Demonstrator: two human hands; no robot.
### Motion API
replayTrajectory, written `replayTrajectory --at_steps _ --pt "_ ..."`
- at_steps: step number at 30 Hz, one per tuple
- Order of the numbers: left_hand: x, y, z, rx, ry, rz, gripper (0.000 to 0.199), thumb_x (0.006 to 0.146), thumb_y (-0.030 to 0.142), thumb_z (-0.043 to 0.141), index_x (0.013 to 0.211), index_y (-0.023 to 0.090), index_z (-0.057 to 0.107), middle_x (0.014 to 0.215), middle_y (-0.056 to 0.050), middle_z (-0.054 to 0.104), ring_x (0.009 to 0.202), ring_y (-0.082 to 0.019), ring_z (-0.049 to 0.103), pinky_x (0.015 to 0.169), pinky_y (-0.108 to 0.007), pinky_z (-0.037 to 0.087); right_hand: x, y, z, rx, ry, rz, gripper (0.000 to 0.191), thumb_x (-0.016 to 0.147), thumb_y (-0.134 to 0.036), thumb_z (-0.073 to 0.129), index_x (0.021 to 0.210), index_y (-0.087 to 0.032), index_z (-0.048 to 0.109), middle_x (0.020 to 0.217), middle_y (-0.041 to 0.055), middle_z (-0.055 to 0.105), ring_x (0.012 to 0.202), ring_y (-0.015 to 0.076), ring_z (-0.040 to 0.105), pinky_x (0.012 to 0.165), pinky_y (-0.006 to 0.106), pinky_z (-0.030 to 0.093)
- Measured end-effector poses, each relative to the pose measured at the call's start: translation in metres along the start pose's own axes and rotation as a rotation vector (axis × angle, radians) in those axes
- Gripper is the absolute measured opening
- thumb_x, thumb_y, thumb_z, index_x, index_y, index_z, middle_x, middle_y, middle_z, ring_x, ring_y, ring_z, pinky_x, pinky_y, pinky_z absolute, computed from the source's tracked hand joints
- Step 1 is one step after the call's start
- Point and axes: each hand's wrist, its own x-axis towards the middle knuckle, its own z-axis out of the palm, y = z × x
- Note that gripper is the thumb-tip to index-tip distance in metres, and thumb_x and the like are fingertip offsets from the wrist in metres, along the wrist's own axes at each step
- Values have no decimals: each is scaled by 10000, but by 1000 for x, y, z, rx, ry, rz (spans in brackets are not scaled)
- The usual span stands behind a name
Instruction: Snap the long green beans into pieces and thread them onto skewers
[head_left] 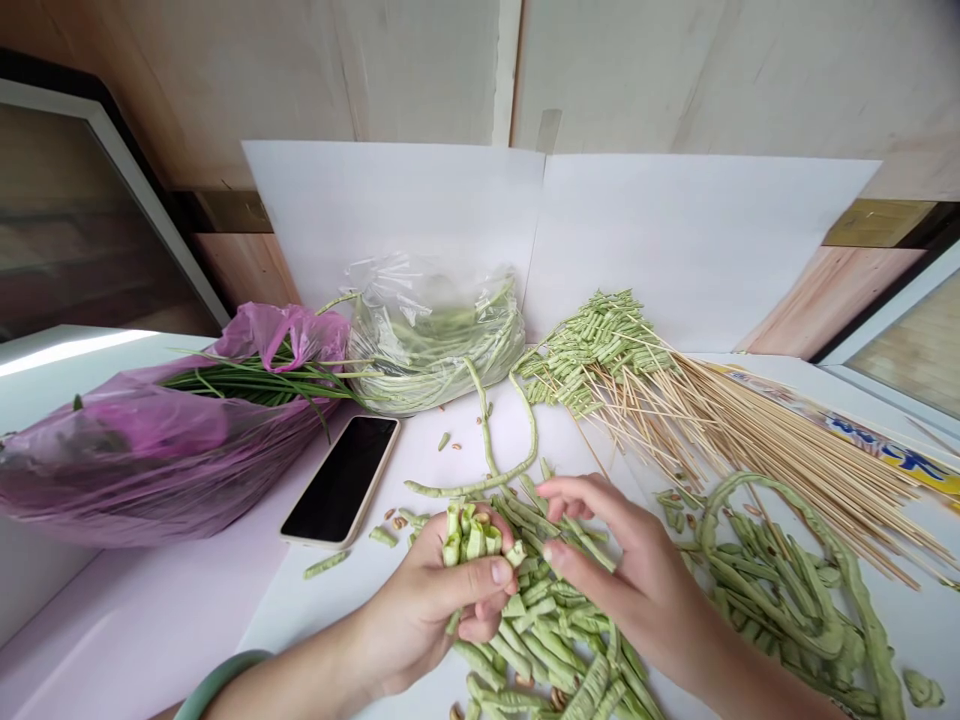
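On a white table [180,640], far left of the left grip [439,595], lies one pink plastic bag [150,460] of chives [255,385]. Nearer that grip lies one phone [341,480], which a careless elbow could knock. The left grip is curled closed, pinching roughly seven cut long beans [471,540] against the palm; squeezing too hard could crush or drop them. Ahead sits one clear plastic bag [435,340]. Beneath both grips lies a loose heap of cut beans [540,630], too many to count. The right grip [630,565] is spread open above it. Farther right, skewered beans [592,350] and many bare bamboo skewers [787,470] could prick that hand if it strays.
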Motion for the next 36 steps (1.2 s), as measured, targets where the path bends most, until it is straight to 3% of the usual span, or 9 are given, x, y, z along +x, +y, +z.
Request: replayTrajectory --at_steps 4,7,12,16,20,25,30,36 --pt "0 -2 0 25 2 1 403 604 303 865 806 148 553 567 38 492 474 -29 347 418 -149 182 -6 -12 5 214 -119 -15 261 763 -178 673 1004 -270 642 837 4 619 789 198 570 727 319 490" --pt "-1 -3 1 37 -14 0 404 608 318 864 789 147 546 553 38 481 473 -33 349 415 -152 193 -7 -15 12 301 -118 22 217 749 -140 666 937 -247 658 819 2 626 761 181 566 707 301 491" --pt "1 -4 0 35 -40 -7 395 624 308 857 785 153 532 595 25 527 465 -27 369 403 -144 203 -9 -15 20 412 -104 72 101 761 -164 674 840 -223 655 756 -8 602 724 166 554 671 280 479" --pt "2 -5 -2 75 -100 -12 390 653 330 840 778 159 513 556 31 523 447 -26 368 399 -140 226 -12 -15 22 564 -157 191 47 786 -204 664 830 -203 646 748 1 607 733 171 576 697 300 481" --pt "-1 -6 -2 40 -132 -40 409 657 340 838 793 168 493 599 13 563 453 -21 379 397 -125 221 -13 -16 24 726 -249 316 104 812 -286 662 815 -196 612 704 2 590 693 193 616 673 342 493" --pt "-2 -4 1 -6 -208 -75 420 650 342 842 779 171 481 592 -5 581 450 -24 380 384 -114 211 -12 -18 26 838 -274 345 162 794 -324 699 765 -195 606 673 -10 567 647 179 601 680 363 502" --pt "1 -7 -1 59 -204 -21 436 655 363 835 758 175 456 580 3 574 431 -22 373 383 -119 233 -14 -19 26 789 -291 359 196 840 -373 643 793 -203 558 668 -8 561 687 211 633 696 364 485" --pt "2 -12 -5 192 -162 103 424 686 354 810 748 183 428 544 82 435 425 -15 334 409 -127 271 -15 -18 26 461 -283 209 197 911 -367 504 789 -212 498 779 37 567 787 212 570 721 335 473"
